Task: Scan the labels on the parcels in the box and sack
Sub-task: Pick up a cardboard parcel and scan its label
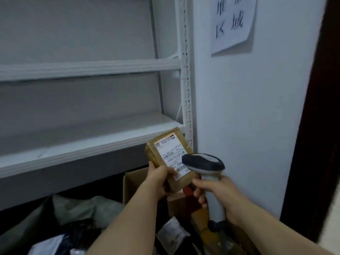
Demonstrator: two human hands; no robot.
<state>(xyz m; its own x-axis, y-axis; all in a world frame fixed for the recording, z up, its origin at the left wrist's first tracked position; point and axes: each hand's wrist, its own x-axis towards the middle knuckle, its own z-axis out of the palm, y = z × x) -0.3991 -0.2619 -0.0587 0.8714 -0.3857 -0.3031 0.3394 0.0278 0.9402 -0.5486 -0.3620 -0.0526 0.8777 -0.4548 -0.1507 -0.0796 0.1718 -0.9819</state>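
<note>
Left hand (159, 178) is wrapped around the near end of a tape-covered brown parcel (170, 157), thumb pressed on its white label (172, 153), holding it up with the label facing the camera. Right hand (219, 195) is closed in a full grip on the grey handle of the barcode scanner (207, 165), whose dark head sits just right of the label, almost touching the parcel. Below the hands, the open cardboard box (132, 183) holds more parcels; left of it slumps the grey-green sack (77, 208). White shelving (88, 69) rises on the far left, a paper sign (232, 21) hangs on the far wall.
</note>
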